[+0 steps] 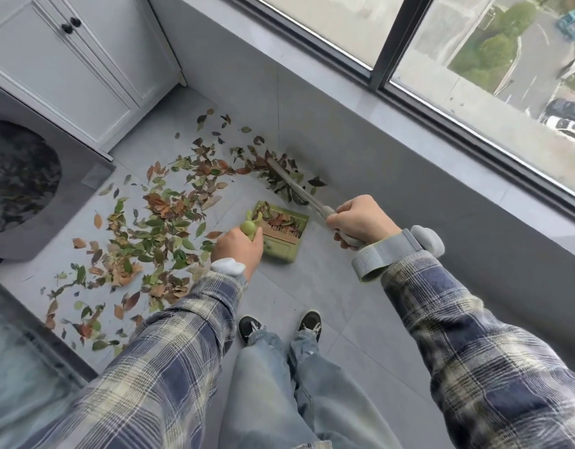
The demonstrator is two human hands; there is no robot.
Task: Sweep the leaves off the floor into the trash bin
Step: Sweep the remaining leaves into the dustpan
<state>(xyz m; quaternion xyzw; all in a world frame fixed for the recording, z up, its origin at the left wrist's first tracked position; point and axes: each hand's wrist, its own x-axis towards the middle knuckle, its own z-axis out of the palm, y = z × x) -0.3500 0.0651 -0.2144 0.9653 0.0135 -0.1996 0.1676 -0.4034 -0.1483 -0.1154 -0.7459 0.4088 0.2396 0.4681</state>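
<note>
Your blue-and-cream plaid sleeves (169, 351) fill the bottom of the head view. Between them are your pale blue jeans (263, 384) and black lace-up shoes (249, 328) on the grey tiled floor (328, 296).

Your left hand (237, 251) is curled tight round the upright handle of the small green plastic dustpan (279, 244). The handle's round green knob sticks out above your fist. That dustpan sits on the floor just ahead of your shoes, and a few red and green leaves (284, 221) lie inside it against its comb teeth.

Your right hand (360, 222), to the right of the dustpan, is clamped round the grey grip of the long grey-handled broom (299, 189). A grey fabric strap (386, 257) wraps that wrist. The broom's shaft slants away beyond the dustpan to the foot of the grey wall (393, 163). Its head is buried there in a clump of leaves and can't be made out.

Most of the dry green, brown and red leaves lie scattered on the floor left of the dustpan. They are thickest just beside it and thin out toward you and toward the far corner.

Beyond the dustpan and to its left stands a white panelled cabinet (69, 59) with dark knobs. Far left of the dustpan is a dark round shape (20, 176) set in a grey body; you cannot tell whether that is the bin. Beyond the dustpan and to its right, above the wall, a dark-framed window (380, 43) looks down on a street.
</note>
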